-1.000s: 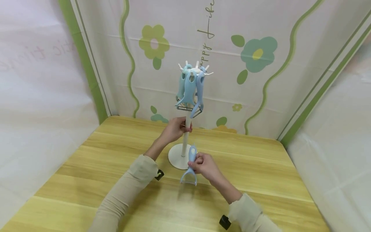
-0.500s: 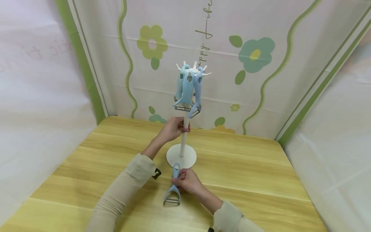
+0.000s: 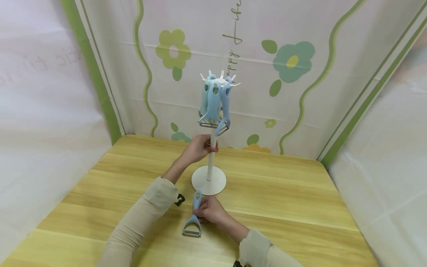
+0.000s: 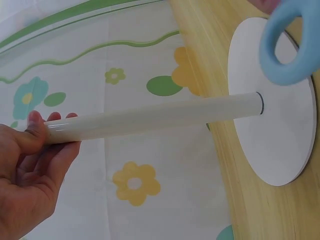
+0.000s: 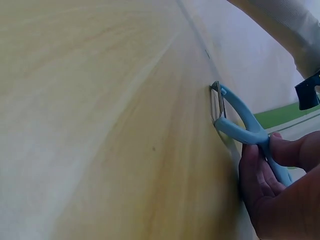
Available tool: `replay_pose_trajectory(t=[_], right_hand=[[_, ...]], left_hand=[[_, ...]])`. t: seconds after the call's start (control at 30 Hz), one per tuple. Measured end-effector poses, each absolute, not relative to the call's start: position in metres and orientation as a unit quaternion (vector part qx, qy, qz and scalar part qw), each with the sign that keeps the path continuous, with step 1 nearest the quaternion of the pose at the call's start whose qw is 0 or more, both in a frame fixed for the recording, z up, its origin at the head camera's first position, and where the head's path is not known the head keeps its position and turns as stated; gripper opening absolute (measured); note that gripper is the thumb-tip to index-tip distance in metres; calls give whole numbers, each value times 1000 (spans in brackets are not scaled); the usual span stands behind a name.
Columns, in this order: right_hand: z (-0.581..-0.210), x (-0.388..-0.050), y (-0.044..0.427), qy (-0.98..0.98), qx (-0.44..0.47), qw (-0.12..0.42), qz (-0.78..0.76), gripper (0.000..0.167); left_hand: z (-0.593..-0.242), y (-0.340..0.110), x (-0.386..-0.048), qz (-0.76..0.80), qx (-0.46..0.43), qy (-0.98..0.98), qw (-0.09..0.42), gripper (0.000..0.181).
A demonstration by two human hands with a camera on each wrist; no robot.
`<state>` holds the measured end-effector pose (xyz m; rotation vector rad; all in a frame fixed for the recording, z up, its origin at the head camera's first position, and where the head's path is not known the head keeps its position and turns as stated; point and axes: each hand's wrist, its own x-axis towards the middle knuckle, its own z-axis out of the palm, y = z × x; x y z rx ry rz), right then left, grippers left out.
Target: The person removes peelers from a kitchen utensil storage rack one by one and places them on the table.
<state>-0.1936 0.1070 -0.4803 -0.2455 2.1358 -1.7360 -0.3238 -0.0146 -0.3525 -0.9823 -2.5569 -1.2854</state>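
Note:
A white stand with a round base [image 3: 201, 181] is upright on the table, and my left hand [image 3: 197, 148] grips its pole [image 4: 150, 119] below the hanging tools. Blue and green-blue peelers [image 3: 214, 100] hang by their handle holes from the white hooks [image 3: 234, 84] at its top. My right hand [image 3: 211, 210] pinches a light blue peeler [image 3: 192, 220] by the handle, in front of the base. Its blade end points toward me, low over the table; whether it touches the wood I cannot tell. In the right wrist view, thumb and fingers close on the peeler's neck [image 5: 260, 137].
The wooden table [image 3: 283, 207] reaches back to a white curtain [image 3: 247, 111] printed with flowers. More white sheeting [image 3: 50, 92] hangs at both sides. A black clip-like piece [image 3: 180, 200] sits by my left cuff.
My right hand has carried the peeler left and toward me, away from the stand's pole, down to in front of the base. The left hand keeps its grip on the pole.

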Motion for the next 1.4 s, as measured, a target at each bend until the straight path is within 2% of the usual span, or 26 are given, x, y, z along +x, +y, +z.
replay_pose_trajectory(t=[0.7, 1.1, 1.4], right_hand=[[-482, -199, 107, 810, -76, 177, -553, 13], [-482, -201, 110, 856, -116, 124, -489, 24], [-481, -199, 113, 837, -127, 149, -510, 23]], left_hand=[[-352, -13, -326, -412, -330, -847, 60, 6], [-353, -16, -326, -432, -331, -838, 50, 5], [-353, -15, -327, -427, -321, -844, 45, 7]])
